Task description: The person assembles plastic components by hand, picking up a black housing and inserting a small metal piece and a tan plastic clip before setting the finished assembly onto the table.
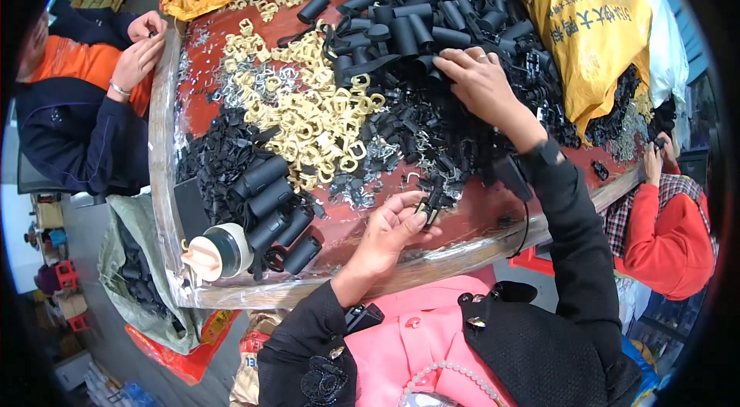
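My left hand (389, 233) is closed, pinching a small black plastic clip (432, 212) above the near edge of the red tabletop. A pale bit shows at the fingertips; its shape is too small to tell. Farther off to the right, my right hand (484, 87) reaches over the heap with its fingers stretched out and apart. Its fingertips touch the end of a black tube (426, 65) in a large pile of black tubes (408, 33). My right thumb is hidden. Small black clips (462, 149) lie heaped beneath my right wrist.
Cream plastic rings (320, 118) and silver metal bits (262, 83) cover the middle of the red table (339, 226). At the near left stand a lidded cup (220, 251) and several black tubes (270, 199). A yellow sack (578, 21) spills parts. Co-workers sit left and right.
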A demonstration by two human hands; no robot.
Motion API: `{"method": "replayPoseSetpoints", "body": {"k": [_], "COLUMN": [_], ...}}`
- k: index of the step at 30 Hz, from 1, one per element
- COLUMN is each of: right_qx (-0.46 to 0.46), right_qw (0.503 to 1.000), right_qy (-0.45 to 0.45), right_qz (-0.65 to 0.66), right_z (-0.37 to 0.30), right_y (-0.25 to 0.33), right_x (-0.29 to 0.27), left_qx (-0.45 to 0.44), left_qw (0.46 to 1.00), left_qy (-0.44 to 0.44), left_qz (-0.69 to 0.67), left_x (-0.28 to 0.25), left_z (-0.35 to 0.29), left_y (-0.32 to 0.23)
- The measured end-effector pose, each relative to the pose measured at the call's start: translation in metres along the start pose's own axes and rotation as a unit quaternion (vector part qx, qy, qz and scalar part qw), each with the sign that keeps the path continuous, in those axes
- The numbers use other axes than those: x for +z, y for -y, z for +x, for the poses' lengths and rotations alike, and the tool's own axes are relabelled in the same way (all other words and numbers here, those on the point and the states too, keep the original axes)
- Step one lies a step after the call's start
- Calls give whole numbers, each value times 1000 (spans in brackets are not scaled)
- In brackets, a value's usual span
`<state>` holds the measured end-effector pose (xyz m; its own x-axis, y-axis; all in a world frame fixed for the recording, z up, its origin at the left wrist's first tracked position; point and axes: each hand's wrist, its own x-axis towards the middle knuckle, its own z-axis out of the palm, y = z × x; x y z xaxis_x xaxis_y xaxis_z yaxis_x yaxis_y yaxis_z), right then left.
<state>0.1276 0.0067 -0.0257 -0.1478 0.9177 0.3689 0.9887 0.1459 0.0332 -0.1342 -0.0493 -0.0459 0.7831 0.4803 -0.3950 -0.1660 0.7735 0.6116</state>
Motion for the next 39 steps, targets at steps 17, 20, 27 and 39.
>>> {"method": "replayPoseSetpoints", "body": {"k": [17,20,27,39], "right_qx": [17,14,3,52], "right_qw": [928,897,864,857], "right_qy": [111,142,155,157], "right_qz": [354,420,479,489], "right_z": [-41,-55,-67,-86], "right_y": [55,74,97,121], "right_x": [-87,-87,-79,-63], "left_qx": [45,35,69,22], "left_qw": [997,999,984,990], "left_qy": [-35,-27,-39,-78], "left_qz": [-46,11,162,120], "left_x": [-3,-2,-2,-11], "left_z": [-20,-24,-33,-32], "left_y": [-25,-26,-21,-10]}}
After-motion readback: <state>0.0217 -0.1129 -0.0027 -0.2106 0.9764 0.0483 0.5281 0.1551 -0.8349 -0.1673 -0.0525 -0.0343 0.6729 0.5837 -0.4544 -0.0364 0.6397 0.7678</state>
